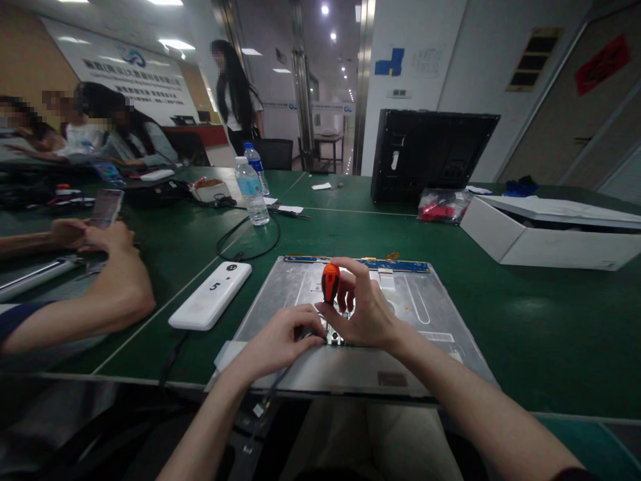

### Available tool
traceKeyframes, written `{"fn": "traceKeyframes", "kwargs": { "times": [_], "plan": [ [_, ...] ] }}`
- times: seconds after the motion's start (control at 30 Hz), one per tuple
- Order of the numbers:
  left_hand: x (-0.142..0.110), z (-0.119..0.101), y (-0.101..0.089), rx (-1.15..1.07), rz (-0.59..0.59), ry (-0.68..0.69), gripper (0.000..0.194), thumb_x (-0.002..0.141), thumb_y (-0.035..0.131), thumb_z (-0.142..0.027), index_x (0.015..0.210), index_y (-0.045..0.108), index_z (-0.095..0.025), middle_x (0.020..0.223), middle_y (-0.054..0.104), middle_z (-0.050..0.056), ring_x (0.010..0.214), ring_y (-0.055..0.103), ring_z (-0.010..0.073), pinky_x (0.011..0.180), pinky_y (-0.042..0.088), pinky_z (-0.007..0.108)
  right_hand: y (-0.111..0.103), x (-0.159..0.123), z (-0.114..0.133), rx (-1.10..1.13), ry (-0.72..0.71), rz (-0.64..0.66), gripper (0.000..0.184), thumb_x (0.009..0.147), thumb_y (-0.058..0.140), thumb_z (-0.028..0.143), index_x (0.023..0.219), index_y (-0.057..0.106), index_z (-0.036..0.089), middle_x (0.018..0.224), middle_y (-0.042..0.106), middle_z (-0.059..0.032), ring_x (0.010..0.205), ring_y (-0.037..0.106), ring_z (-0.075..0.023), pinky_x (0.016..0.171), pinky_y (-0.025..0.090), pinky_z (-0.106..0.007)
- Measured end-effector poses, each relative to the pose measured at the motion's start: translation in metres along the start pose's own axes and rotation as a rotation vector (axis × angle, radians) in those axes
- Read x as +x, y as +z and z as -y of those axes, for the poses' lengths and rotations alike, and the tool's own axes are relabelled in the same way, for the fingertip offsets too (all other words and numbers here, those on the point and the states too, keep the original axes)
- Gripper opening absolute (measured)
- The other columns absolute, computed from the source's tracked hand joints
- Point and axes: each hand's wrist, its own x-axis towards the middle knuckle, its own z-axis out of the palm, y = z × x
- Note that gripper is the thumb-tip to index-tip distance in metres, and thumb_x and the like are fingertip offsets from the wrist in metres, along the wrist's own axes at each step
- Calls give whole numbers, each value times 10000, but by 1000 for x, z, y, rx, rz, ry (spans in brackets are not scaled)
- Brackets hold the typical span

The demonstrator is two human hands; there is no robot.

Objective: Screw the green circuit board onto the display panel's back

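Note:
A flat metal display panel (280, 294) with a blue circuit strip (350, 262) along its far edge lies before me at the table's front. My right hand (368, 307) grips an orange and black screwdriver (330, 280), held upright with its tip down at a small board (335, 336) near the panel's middle. Beside it, my left hand (285, 337) is closed low over the panel, fingertips pinched at the left side of that board. What those fingers hold is hidden. A thin cable (270, 397) with a small connector hangs below the left hand over the front edge.
Left of the panel lies a white power bank (210, 297) with a black cable. Water bottles (252, 192) stand farther back. A black monitor casing (431, 157) and a white box (545, 234) are at the right. A co-worker's hands (107, 234) hold a phone at left.

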Motion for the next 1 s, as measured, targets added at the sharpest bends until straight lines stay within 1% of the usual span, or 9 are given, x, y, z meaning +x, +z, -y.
{"fn": "traceKeyframes", "kwargs": {
  "times": [0.13, 0.23, 0.43, 0.63, 0.83, 1.0],
  "plan": [
    [0, 0, 0, -18, -11, 6, 71, 782, 651, -168, 778, 720, -187, 843, 729, 22, 824, 640, 188, 806, 472, 285, 0, 0, 0, 9, 0, -6, 588, 872, 584, 231, 1345, 233, 246, 798, 569, 49, 498, 452, -59, 441, 327, -162],
    [0, -1, 1, -22, -13, -1, 73, 783, 645, -160, 772, 712, -184, 830, 719, 17, 813, 636, 182, 793, 469, 279, -1, 0, 2, 39, -3, 12, 582, 873, 567, 221, 1349, 233, 240, 832, 580, 32, 506, 460, -59, 445, 331, -165],
    [0, -3, 0, -20, 7, -7, 85, 792, 636, -166, 800, 719, -175, 848, 710, 26, 793, 619, 176, 764, 461, 269, -3, 1, 5, 67, -13, 28, 589, 837, 521, 156, 1349, 237, 225, 780, 530, 41, 518, 451, -76, 444, 338, -173],
    [0, -4, 0, 4, -8, -10, 68, 770, 646, -158, 770, 713, -165, 803, 703, 21, 744, 607, 166, 698, 436, 250, -1, 0, 3, 43, -4, -5, 589, 843, 537, 168, 1347, 240, 237, 775, 512, 56, 490, 440, -62, 433, 329, -166],
    [0, -4, 1, -9, -25, 9, 76, 770, 648, -150, 771, 720, -173, 812, 715, 15, 769, 626, 169, 758, 456, 262, -2, 0, 2, -42, 30, 33, 601, 857, 554, 216, 1372, 245, 242, 728, 482, 73, 494, 452, -66, 445, 341, -174],
    [0, -5, 0, -14, -21, 40, 127, 786, 633, -137, 775, 747, -192, 854, 724, 19, 811, 645, 169, 791, 466, 266, -2, 0, 1, -38, 27, 28, 597, 864, 553, 232, 1371, 238, 244, 724, 476, 73, 481, 451, -66, 432, 339, -175]
  ]
}}
